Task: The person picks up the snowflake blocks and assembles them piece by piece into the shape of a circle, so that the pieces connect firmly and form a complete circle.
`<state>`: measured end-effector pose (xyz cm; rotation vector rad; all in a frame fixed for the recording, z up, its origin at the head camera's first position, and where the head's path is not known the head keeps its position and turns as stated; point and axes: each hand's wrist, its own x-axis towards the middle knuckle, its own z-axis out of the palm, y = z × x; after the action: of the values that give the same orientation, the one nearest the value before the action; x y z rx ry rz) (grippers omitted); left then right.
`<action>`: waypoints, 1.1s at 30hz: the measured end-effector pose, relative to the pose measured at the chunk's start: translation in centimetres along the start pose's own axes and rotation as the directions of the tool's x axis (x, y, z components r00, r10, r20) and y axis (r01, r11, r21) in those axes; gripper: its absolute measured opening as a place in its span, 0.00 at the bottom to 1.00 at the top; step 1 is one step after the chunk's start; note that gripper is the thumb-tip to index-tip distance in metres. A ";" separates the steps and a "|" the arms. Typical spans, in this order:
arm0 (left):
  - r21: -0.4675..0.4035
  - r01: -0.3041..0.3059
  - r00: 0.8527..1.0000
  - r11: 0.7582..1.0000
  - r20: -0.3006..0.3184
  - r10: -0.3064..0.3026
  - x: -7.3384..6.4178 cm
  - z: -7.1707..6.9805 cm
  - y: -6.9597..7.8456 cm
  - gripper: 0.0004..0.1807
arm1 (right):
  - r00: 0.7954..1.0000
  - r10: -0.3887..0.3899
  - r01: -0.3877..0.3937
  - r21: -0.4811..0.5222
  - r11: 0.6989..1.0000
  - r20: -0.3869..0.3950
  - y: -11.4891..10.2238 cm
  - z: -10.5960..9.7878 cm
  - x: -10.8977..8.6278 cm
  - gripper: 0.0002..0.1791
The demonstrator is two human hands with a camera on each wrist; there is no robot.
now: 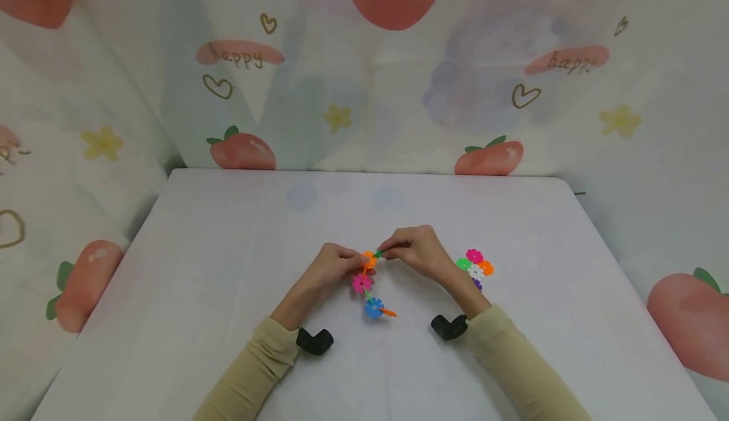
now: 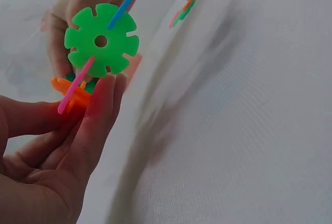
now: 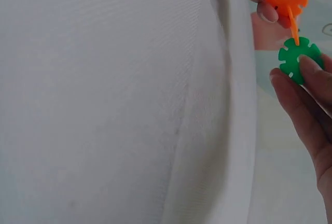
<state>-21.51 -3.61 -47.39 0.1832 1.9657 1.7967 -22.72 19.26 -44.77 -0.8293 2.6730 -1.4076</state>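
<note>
A chain of notched plastic discs hangs between the two hands over the table. In the head view, my left hand pinches an orange disc near its upper end. Below it hang a pink disc, a blue disc and an orange disc seen edge-on. My right hand holds a dark green disc between thumb and fingers. In the right wrist view, this disc touches an orange piece seen edge-on; whether it is fully slotted in, I cannot tell. A bright green disc shows large in the left wrist view.
Several coloured discs lie grouped on the white table to the right, an orange disc among them, partly behind the right forearm. Black wrist devices sit at both cuffs. A printed cloth hangs behind the table.
</note>
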 end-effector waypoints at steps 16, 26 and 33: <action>-0.006 -0.033 0.978 0.999 0.205 0.033 -0.1 -0.6 0.3 0.20 | 0.970 0.103 -0.106 0.002 0.994 0.219 -0.3 -0.9 1.9 0.06; 0.093 -0.069 0.984 0.993 0.169 0.052 0.0 -0.2 0.0 0.22 | 0.969 0.091 -0.080 -0.054 0.995 0.229 -0.4 -0.6 1.8 0.09; 0.108 -0.026 0.995 0.994 0.104 0.015 -0.2 -0.5 0.2 0.22 | 0.971 0.133 -0.113 -0.108 0.988 0.200 0.1 -2.2 0.3 0.10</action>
<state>-21.55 -4.09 -47.12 0.3258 1.9969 1.6586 -23.57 20.83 -43.46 -0.7541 2.5994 -1.1091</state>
